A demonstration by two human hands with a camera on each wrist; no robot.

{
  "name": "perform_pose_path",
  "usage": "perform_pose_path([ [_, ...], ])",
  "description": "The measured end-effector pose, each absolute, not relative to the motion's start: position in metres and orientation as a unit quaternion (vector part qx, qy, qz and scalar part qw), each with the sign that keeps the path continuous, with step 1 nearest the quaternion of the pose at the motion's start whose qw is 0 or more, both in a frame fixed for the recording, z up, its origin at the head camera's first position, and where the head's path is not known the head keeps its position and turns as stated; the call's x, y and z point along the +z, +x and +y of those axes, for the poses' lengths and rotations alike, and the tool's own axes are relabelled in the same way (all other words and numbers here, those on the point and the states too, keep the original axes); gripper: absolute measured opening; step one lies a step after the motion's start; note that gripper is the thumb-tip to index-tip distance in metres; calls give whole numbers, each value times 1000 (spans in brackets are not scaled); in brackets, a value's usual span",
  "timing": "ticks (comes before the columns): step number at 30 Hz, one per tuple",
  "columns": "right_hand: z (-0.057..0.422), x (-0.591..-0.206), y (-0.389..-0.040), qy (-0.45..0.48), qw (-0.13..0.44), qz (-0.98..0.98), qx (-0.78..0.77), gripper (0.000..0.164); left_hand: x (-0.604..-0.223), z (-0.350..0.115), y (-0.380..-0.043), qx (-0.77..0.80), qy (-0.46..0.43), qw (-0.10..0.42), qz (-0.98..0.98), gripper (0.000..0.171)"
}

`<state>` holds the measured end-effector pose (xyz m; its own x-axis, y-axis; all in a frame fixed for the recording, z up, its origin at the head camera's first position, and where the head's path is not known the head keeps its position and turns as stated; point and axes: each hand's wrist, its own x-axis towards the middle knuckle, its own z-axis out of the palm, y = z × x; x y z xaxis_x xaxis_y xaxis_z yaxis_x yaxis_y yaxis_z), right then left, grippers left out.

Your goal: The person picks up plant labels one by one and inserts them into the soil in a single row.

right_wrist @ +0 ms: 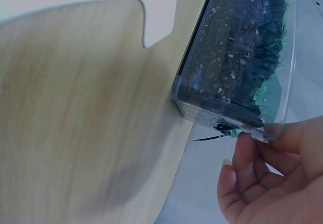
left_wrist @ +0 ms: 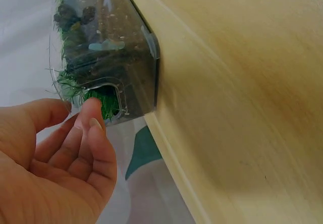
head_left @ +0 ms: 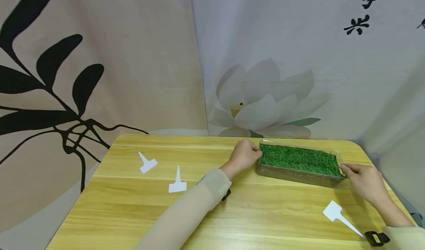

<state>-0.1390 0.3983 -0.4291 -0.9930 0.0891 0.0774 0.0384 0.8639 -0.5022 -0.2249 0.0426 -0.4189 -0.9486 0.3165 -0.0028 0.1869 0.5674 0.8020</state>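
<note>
A long clear plastic box (head_left: 299,176) stands on the right half of the table. Dark, soil-like fill with pale specks (right_wrist: 227,47) shows through its walls, and a mat of green grass (head_left: 299,158) covers the top. At the box's left end, my left hand (head_left: 244,155) pinches the rim; the left wrist view has its index fingertip at a cut-out in the end wall where grass pokes through. My right hand (head_left: 366,180) pinches the opposite end, thumb and index finger at the rim (right_wrist: 275,128). Both hands' other fingers are curled below.
Two white T-shaped plant labels (head_left: 177,185) (head_left: 147,165) lie on the left of the wooden table (head_left: 109,205). Another white label (head_left: 333,210) lies near the right forearm, its point toward a black wrist device (head_left: 376,238). Printed curtains (head_left: 159,58) hang behind the table.
</note>
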Motion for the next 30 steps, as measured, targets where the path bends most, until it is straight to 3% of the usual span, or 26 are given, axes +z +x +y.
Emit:
perform_pose_path([
  [30,357,-419,-136,-17,-19,-955,296,55,-414,-13,-209,445,157,89,877,54],
])
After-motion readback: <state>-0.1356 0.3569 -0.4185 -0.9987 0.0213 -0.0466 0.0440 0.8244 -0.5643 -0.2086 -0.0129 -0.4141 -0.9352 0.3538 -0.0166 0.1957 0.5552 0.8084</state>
